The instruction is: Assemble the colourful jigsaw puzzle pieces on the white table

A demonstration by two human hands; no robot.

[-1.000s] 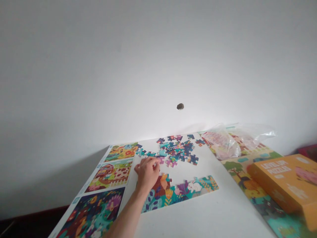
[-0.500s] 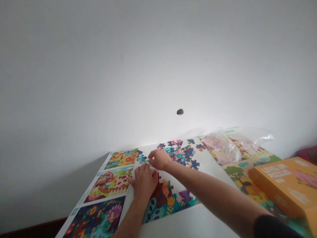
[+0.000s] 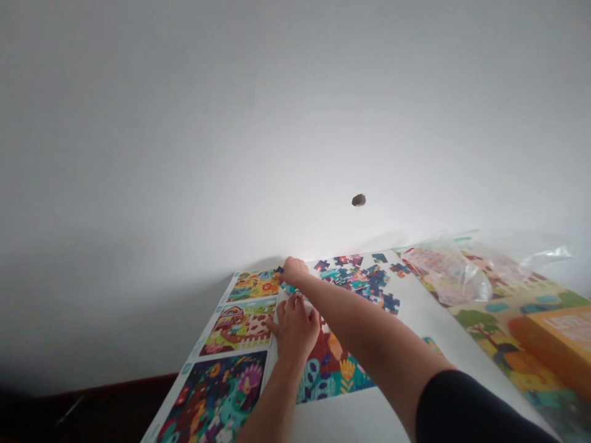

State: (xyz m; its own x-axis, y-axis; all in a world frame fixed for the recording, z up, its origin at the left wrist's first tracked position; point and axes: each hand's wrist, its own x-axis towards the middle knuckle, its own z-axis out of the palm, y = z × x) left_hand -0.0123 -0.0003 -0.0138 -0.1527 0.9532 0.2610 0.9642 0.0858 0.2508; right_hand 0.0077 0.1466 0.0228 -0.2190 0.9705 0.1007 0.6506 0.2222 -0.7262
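Over at the white table (image 3: 341, 421), the person's right hand (image 3: 295, 271) is at a dark puzzle piece (image 3: 279, 270) by the picture sheet (image 3: 242, 329), beyond the left hand (image 3: 295, 329).

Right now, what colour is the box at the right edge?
Orange: the box shows best in the head view.

Table (image 3: 420, 314), white top. Directly on it: at nine o'clock, one picture sheet (image 3: 237, 326), three printed scenes in a column; at twelve, one scatter of loose jigsaw pieces (image 3: 357, 282), chiefly dark blue and teal, some overlapping; toward seven, one joined puzzle section (image 3: 347, 371), partly hidden; at three, one printed sheet (image 3: 492, 354), tree motif.
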